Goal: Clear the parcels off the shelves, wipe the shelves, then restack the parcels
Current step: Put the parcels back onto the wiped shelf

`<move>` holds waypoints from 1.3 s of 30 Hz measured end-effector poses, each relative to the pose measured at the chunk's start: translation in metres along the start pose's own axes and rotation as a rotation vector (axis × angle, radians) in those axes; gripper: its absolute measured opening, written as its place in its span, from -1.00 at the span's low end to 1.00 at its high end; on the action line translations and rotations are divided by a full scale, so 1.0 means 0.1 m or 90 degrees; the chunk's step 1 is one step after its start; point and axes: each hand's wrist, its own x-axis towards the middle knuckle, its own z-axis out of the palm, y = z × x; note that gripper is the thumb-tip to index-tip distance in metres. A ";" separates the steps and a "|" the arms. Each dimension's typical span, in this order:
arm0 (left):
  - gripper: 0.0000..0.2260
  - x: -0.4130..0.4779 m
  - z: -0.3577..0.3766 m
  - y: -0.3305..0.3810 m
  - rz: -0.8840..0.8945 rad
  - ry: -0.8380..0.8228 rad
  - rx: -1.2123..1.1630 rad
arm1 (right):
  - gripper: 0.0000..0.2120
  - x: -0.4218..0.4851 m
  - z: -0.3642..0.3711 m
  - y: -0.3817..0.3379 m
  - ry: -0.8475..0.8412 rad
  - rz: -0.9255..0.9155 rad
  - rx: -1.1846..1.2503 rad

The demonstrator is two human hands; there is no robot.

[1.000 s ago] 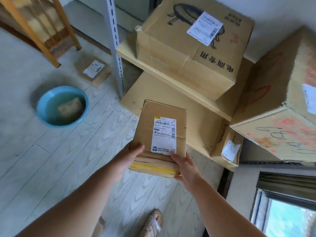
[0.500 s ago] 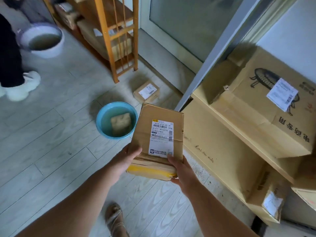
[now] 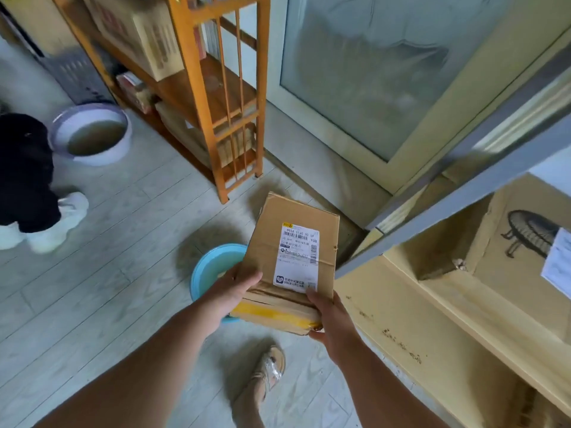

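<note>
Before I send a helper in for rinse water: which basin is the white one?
Start at the orange wooden rack at the back. Left of its foot, on the floor, sits the white basin holding murky brown water. The other, blue basin lies nearer, partly hidden behind the held parcel.

A home storeroom: parcel-laden shelves point(image 3: 463, 307), wooden rack point(image 3: 213, 97), floor basins point(image 3: 92, 134).

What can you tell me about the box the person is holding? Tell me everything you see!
The box is brown cardboard, oblong and a bit creased. A white shipping label with barcodes is stuck on top, and yellow tape runs along its near end. It is held in the air, tilted, above the floor and partly over a blue basin. The left hand grips its near left corner, the right hand its near right corner.
</note>
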 end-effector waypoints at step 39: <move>-0.70 4.49 0.74 -0.54 -0.050 -0.262 0.195 | -0.25 3.86 -0.31 0.82 0.367 0.021 0.128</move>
